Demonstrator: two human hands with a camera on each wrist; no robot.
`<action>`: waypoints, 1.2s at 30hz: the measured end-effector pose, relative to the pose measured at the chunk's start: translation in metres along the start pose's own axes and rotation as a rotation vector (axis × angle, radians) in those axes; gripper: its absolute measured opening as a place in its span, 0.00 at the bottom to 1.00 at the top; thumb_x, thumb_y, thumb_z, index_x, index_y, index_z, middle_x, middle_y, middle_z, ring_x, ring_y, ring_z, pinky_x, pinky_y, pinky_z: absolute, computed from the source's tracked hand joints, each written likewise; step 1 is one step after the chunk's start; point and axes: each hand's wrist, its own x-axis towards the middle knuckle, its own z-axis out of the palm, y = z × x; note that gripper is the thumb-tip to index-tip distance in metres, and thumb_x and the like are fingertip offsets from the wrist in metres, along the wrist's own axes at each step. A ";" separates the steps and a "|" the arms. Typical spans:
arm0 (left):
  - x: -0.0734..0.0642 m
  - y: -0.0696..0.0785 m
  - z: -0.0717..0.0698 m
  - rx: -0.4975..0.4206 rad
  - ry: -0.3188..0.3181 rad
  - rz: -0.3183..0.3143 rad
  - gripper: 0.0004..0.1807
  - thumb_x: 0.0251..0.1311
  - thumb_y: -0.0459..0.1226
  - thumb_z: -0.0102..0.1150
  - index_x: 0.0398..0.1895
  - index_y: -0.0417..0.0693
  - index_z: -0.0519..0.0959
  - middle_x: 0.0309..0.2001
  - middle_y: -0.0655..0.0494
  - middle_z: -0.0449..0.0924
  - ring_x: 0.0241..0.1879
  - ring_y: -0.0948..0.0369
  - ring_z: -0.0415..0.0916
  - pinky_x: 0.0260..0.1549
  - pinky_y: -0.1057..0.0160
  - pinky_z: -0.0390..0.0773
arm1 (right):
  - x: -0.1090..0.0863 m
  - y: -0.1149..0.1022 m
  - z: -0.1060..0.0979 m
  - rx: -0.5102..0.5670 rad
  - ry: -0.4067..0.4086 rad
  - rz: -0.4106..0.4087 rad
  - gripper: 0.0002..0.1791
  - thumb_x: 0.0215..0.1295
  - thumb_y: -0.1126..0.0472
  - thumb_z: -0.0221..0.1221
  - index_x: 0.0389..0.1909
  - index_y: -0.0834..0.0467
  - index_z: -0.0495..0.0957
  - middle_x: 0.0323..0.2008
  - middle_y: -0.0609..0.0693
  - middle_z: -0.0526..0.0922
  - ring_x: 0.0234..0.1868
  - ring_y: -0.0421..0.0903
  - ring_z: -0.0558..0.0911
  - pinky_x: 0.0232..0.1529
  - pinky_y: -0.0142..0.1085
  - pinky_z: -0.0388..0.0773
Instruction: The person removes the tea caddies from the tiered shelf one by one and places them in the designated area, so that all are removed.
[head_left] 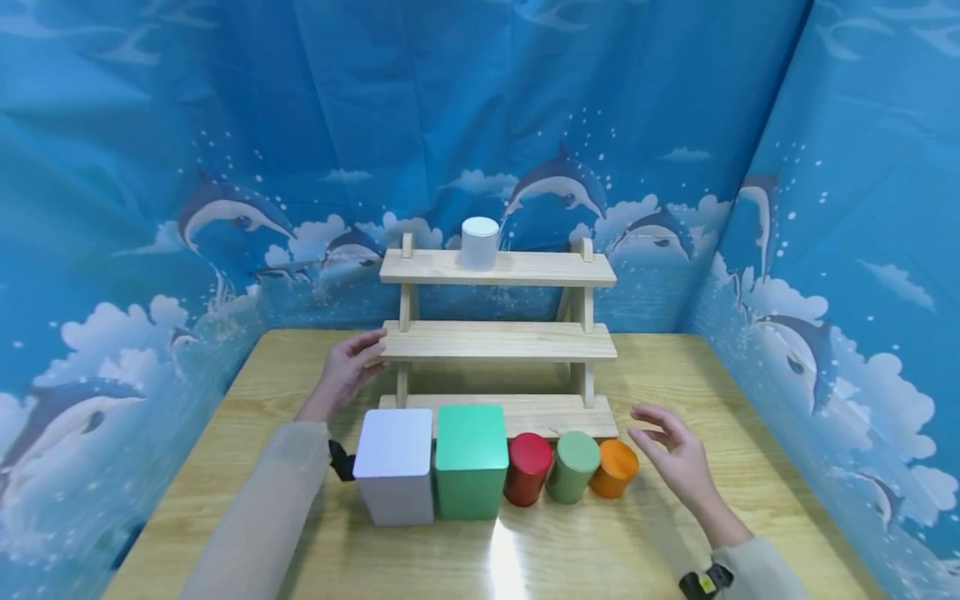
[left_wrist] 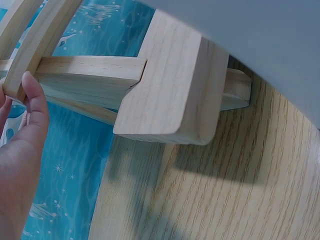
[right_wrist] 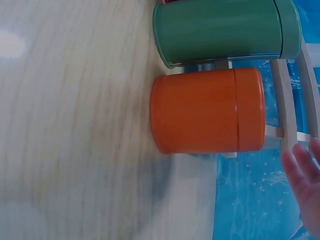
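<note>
A three-tier wooden display shelf (head_left: 498, 340) stands on the table. My left hand (head_left: 348, 367) is at the left end of its middle tier; in the left wrist view, the thumb (left_wrist: 35, 97) and fingers pinch the end of the board. To the right of the shelf, my right hand (head_left: 675, 454) is held in the air with loosely bent fingers and nothing in it. Nearest to it is an orange canister (head_left: 615, 469), also large in the right wrist view. A white canister (head_left: 480, 243) sits on the top tier, left of its middle.
In front of the shelf stand a white box (head_left: 396, 475), a green box (head_left: 471, 467), a red canister (head_left: 528, 471) and a light green canister (head_left: 573, 467), in a row with the orange one. Blue dolphin-print curtains (head_left: 420, 125) enclose the table (head_left: 420, 562) at the back and sides.
</note>
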 end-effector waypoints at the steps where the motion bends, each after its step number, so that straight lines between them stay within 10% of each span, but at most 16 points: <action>1: 0.000 0.000 0.000 0.000 0.003 -0.002 0.25 0.60 0.38 0.59 0.60 0.42 0.70 0.56 0.52 0.68 0.47 0.60 0.73 0.44 0.63 0.79 | 0.002 -0.004 0.001 0.003 -0.002 0.003 0.18 0.55 0.79 0.58 0.49 0.75 0.72 0.47 0.63 0.75 0.47 0.46 0.77 0.43 0.27 0.78; 13: 0.000 -0.002 0.001 0.010 0.007 -0.006 0.24 0.60 0.38 0.59 0.60 0.43 0.71 0.58 0.51 0.67 0.48 0.59 0.73 0.45 0.63 0.79 | 0.030 -0.031 0.008 0.042 -0.023 -0.059 0.17 0.55 0.81 0.57 0.47 0.78 0.71 0.45 0.46 0.77 0.47 0.52 0.77 0.44 0.27 0.78; 36: 0.000 0.000 0.002 0.003 0.014 -0.008 0.24 0.61 0.38 0.58 0.60 0.43 0.70 0.58 0.51 0.67 0.48 0.59 0.73 0.44 0.63 0.79 | 0.070 -0.033 0.028 0.117 -0.070 -0.072 0.18 0.57 0.78 0.58 0.50 0.73 0.72 0.49 0.69 0.73 0.49 0.41 0.77 0.46 0.28 0.77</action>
